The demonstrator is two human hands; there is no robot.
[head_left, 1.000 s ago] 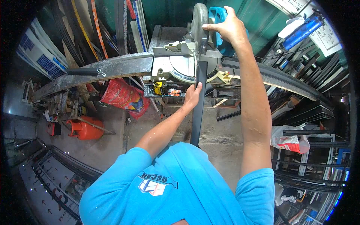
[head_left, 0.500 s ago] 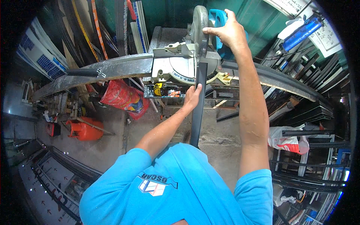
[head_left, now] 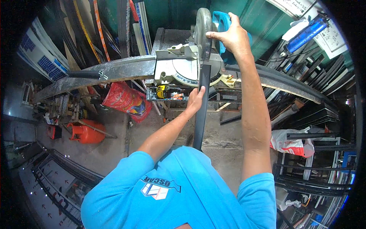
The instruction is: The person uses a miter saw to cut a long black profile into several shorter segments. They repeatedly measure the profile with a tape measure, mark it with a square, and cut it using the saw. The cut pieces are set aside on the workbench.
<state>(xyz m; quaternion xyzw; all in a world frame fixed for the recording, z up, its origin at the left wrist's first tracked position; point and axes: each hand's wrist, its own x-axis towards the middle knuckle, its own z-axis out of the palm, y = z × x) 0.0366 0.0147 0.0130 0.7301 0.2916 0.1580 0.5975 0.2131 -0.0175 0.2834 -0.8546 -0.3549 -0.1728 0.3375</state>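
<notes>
A miter saw point(head_left: 179, 70) with a pale round table, a grey blade guard point(head_left: 203, 32) and a teal housing point(head_left: 222, 23) stands on the bench ahead of me. My right hand point(head_left: 231, 37) is closed over the top of the saw head, its thumb reaching toward the guard; the handle beneath is mostly hidden by my palm. A long black profile point(head_left: 202, 114) runs from the saw table back toward my belly, its far end under the guard. Around its left side my left hand point(head_left: 195, 100) is closed, thumb on top, just in front of the saw.
A long bench point(head_left: 126, 68) extends both ways from the saw, with a short black profile point(head_left: 84, 73) lying on its left part. Beneath are a yellow tape measure point(head_left: 162, 91), a red sack point(head_left: 127, 102) and an orange gas cylinder point(head_left: 88, 131). Profile stock leans along the walls.
The saw head has come slightly down and toward me with my right hand on it, and my right forearm has shifted a little left. My left hand and the black profile stay put.
</notes>
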